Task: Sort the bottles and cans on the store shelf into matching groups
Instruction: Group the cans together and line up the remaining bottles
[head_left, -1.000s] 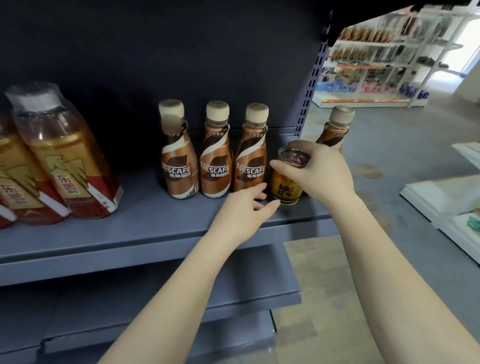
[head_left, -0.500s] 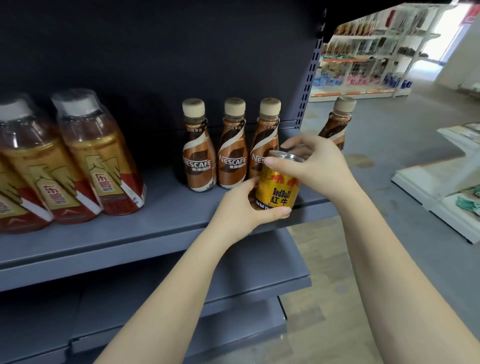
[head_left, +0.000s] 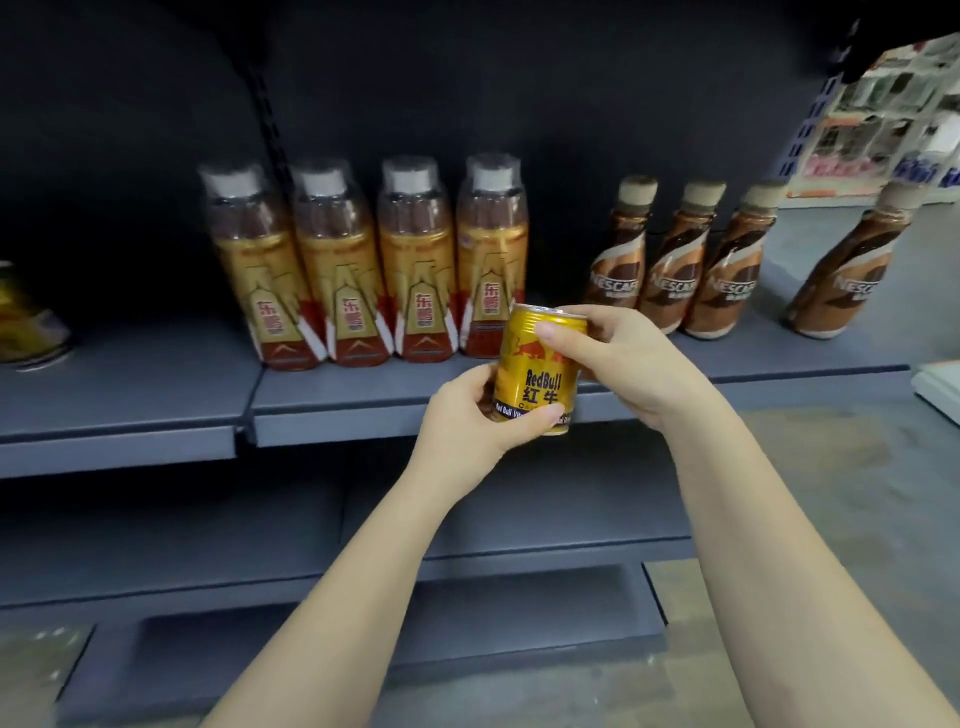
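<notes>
1. Since a second ago the gold Red Bull can (head_left: 535, 371) has come off the shelf (head_left: 130, 395), where it stood beside the brown coffee bottles, and now hangs in the air at centre frame, in front of the shelf's front lip; the view has swung left too, bringing four more bottles into sight.
2. That shelf is flat grey-blue painted metal with a folded front edge, running across the middle of the frame against a dark back panel.
3. Four tall energy-drink bottles (head_left: 363, 270) stand shoulder to shoulder at centre left: clear plastic, amber liquid, gold-and-red labels, white caps under shrink film. They already look grouped.
4. Four Nescafe bottles (head_left: 670, 265) sit at centre right, waisted brown-and-cream plastic with tan caps; three are together, the fourth stands apart further right.
5. Right hand (head_left: 628, 358) wraps the can's upper part, fingers curled round the rim.
6. Left hand (head_left: 467, 410) cups the bottom, thumb across the label, so I'd guess it is being passed leftwards.
7. At the far left edge sits something gold and blurred, possibly another can (head_left: 26, 327), the likely matching spot.
</notes>
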